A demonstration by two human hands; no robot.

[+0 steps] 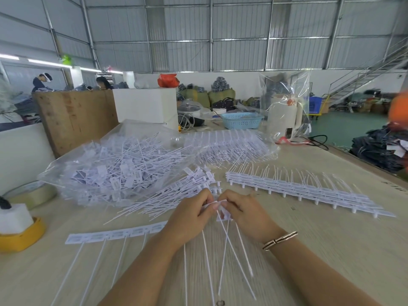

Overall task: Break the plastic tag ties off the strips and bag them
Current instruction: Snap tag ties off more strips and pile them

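My left hand (189, 214) and my right hand (245, 212) meet at the table's middle, both pinching a white strip of tag ties (110, 236) whose left part lies flat on the table. Long thin tails (229, 257) hang from the ties under my right hand toward me. Loose broken-off ties (176, 199) lie in a pile just beyond my hands. A clear plastic bag (117, 166) full of loose ties sits at the left. A stack of unbroken strips (298, 191) lies to the right.
A second clear bag of strips (231, 144) lies behind the pile. A yellow tape holder with white foam (19, 230) and a tape roll (33, 191) stand at the left edge. A blue basket (241, 120) and a white appliance (283, 118) stand at the far side. Two people work at the far left.
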